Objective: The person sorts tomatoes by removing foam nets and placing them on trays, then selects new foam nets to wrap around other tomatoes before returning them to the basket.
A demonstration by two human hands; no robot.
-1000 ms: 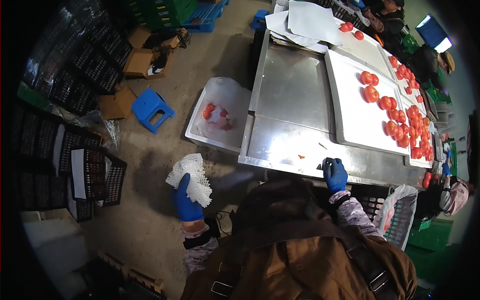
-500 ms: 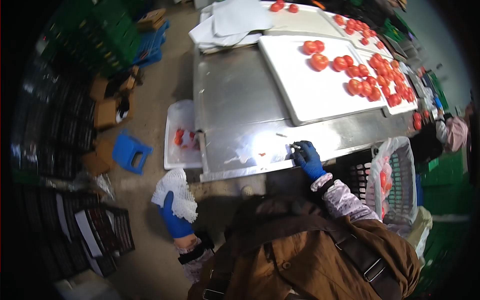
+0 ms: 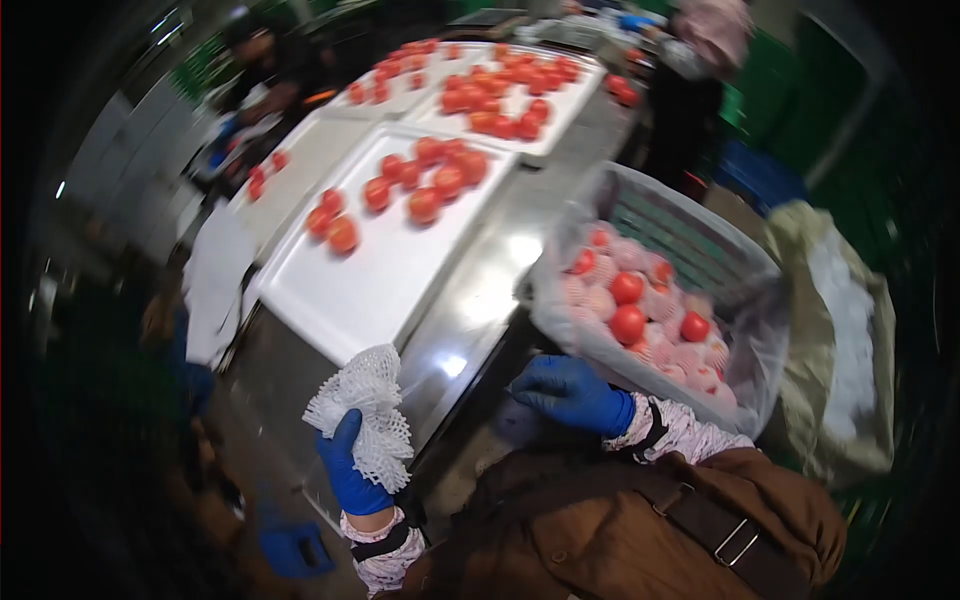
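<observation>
Now L hand grips a wad of white nets, thumb over them, by the near end of the tray. R hand, fingers curled, can't tell if pinching anything, is beside the lined crate w/ toms, many netted. Step, prob.: handling nets; any R move over crate calls for clearing its rim.

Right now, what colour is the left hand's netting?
The netting is white; the head view shows it.
</observation>
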